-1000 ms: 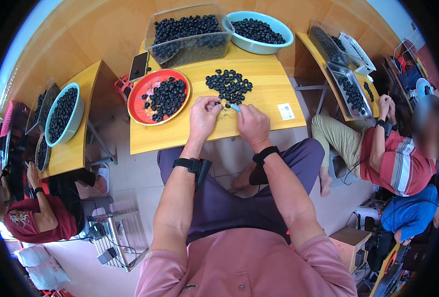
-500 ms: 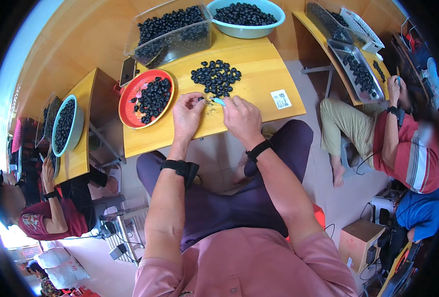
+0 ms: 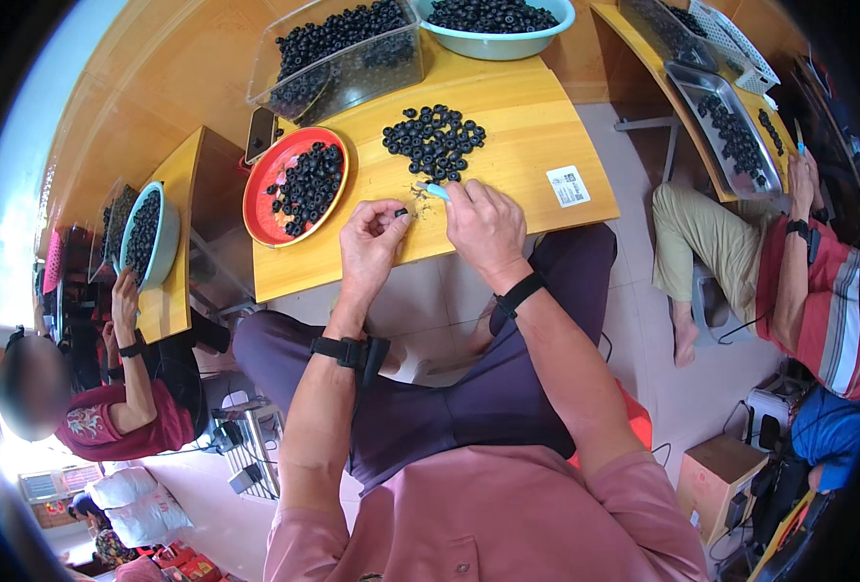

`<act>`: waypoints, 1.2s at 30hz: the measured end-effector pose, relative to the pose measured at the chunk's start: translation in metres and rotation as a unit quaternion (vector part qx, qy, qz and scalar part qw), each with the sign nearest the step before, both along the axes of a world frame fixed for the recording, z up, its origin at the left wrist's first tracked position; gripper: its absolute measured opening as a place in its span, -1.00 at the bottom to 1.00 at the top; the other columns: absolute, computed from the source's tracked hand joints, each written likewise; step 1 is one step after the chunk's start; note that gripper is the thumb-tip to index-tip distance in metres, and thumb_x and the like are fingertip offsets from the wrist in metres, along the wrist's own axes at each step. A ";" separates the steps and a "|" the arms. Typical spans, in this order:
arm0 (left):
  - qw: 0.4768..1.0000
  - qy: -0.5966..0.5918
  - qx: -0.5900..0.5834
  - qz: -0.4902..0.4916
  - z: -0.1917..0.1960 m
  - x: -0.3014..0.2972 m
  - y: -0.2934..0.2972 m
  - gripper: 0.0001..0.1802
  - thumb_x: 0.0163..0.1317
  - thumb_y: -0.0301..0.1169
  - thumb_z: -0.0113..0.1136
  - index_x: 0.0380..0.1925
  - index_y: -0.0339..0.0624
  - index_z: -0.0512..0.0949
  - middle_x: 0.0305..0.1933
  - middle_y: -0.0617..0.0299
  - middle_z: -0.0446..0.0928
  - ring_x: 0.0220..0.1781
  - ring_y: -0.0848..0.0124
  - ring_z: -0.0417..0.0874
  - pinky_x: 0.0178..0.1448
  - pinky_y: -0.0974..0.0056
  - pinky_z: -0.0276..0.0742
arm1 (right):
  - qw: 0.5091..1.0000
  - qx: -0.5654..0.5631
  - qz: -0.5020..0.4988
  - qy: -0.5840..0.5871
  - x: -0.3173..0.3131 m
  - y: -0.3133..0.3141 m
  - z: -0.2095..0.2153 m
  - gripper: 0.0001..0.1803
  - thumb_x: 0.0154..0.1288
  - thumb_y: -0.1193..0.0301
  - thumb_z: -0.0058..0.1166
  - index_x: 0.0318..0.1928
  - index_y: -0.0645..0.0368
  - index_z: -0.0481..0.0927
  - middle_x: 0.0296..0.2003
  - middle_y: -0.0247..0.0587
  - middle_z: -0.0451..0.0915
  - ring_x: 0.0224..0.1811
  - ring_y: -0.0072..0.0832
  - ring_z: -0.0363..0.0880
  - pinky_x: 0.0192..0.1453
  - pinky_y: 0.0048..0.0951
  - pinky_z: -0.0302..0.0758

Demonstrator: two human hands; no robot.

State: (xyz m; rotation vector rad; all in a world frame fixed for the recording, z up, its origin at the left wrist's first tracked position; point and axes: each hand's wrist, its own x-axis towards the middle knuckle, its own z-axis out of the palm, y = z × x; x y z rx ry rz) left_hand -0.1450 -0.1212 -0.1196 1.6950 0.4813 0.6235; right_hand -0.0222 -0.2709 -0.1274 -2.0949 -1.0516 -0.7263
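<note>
One small black ring-shaped part [image 3: 401, 211] is sitting in the left hand [image 3: 372, 233], pinched between thumb and fingers over the near side of the yellow wooden tabletop [image 3: 527, 126]. Right hand [image 3: 486, 228] is gripping a slim light-blue-handled tool [image 3: 437, 191]; its greyish tip is pointing toward 10 o'clock, near the part but not touching.

Risks, my read: tip skidding off the curved part could be nicking left fingertips, since they're sitting so close. Weak pinch could be sending the part off the 6 o'clock edge. Dark crumbs [image 3: 428, 206] could be mixing into the loose pile of black rings [image 3: 434, 142] at 12.

Containers, from the hands: round red yellow-rimmed tray [image 3: 255, 194], 9–10 o'clock, is holding a loose heap of black rings. Clear rectangular plastic bin [image 3: 372, 82], 11, is holding far more. Round light-blue plastic basin [image 3: 498, 46], toward 1, is also carrying a heap; frame is cropping it.
</note>
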 end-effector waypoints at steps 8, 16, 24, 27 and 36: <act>1.000 0.007 0.025 0.000 -0.001 0.000 0.002 -0.84 0.32 -0.62 0.44 -0.12 -0.29 0.70 -0.24 0.40 0.58 -0.30 0.66 0.55 -0.19 0.50 0.52 | 1.000 0.008 0.007 0.006 -0.001 -0.001 -0.004 -0.91 0.22 0.47 0.19 -0.26 0.13 0.68 -0.47 -0.24 0.55 -0.41 -0.29 0.68 -0.31 -0.21 0.64; 0.999 -0.023 -0.031 0.004 -0.008 0.003 0.004 -0.78 0.34 -0.62 0.43 -0.03 -0.29 0.70 -0.20 0.40 0.63 -0.21 0.67 0.57 -0.05 0.50 0.52 | 1.000 -0.003 -0.001 -0.002 0.000 -0.002 -0.002 -0.97 0.22 0.47 0.18 -0.34 0.12 0.60 -0.47 -0.21 0.56 -0.41 -0.26 0.68 -0.30 -0.19 0.65; 0.999 -0.013 0.039 0.009 -0.016 0.003 0.019 -0.84 0.35 -0.57 0.42 -0.09 -0.28 0.72 -0.29 0.42 0.62 -0.27 0.66 0.57 -0.14 0.51 0.50 | 1.000 -0.003 0.000 0.003 -0.001 0.003 0.001 -0.99 0.23 0.45 0.17 -0.34 0.07 0.60 -0.46 -0.22 0.59 -0.37 -0.24 0.72 -0.28 -0.16 0.66; 0.998 -0.024 0.063 0.005 -0.023 0.004 0.014 -0.88 0.31 -0.56 0.45 -0.17 -0.25 0.73 -0.28 0.40 0.61 -0.29 0.63 0.55 -0.15 0.45 0.52 | 1.000 -0.015 -0.011 0.001 -0.002 0.001 0.000 -0.97 0.26 0.44 0.17 -0.29 0.03 0.65 -0.44 -0.25 0.61 -0.34 -0.26 0.75 -0.25 -0.17 0.68; 0.997 -0.065 0.016 0.033 -0.012 -0.007 0.026 -0.83 0.30 -0.60 0.45 -0.14 -0.22 0.68 -0.30 0.39 0.63 -0.34 0.65 0.56 -0.23 0.46 0.51 | 0.999 -0.049 0.008 0.016 -0.009 -0.002 0.003 -0.92 0.36 0.38 0.22 -0.23 0.09 0.66 -0.42 -0.22 0.56 -0.32 -0.20 0.70 -0.25 -0.13 0.63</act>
